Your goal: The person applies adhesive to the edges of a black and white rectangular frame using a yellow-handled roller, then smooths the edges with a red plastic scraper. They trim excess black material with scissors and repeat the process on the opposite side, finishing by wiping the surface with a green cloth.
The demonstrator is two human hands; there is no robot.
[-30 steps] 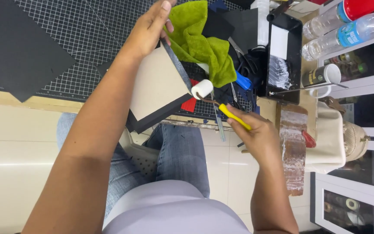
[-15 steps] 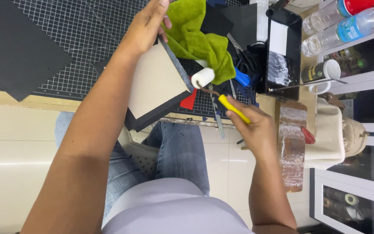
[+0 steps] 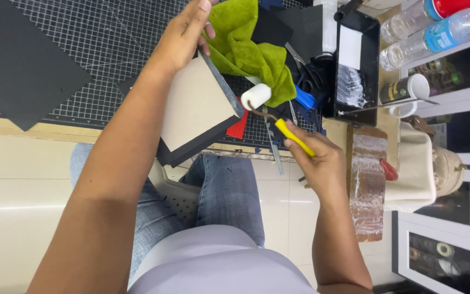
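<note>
We seem to be in a craft workshop. Beneath our left hand's fingers [image 3: 202,11] lies a gridded cutting mat [image 3: 82,49] with black sheets [image 3: 17,60] on it. Beyond our right hand's fingers [image 3: 300,141], which grip a small paint roller [image 3: 257,96], sit a black roller tray [image 3: 357,65], scissors [image 3: 314,81] and a green rag [image 3: 246,49]. Farther right of those fingers, white shelves [image 3: 452,98] carry bottles [image 3: 436,32] and tape rolls [image 3: 441,250].
</note>
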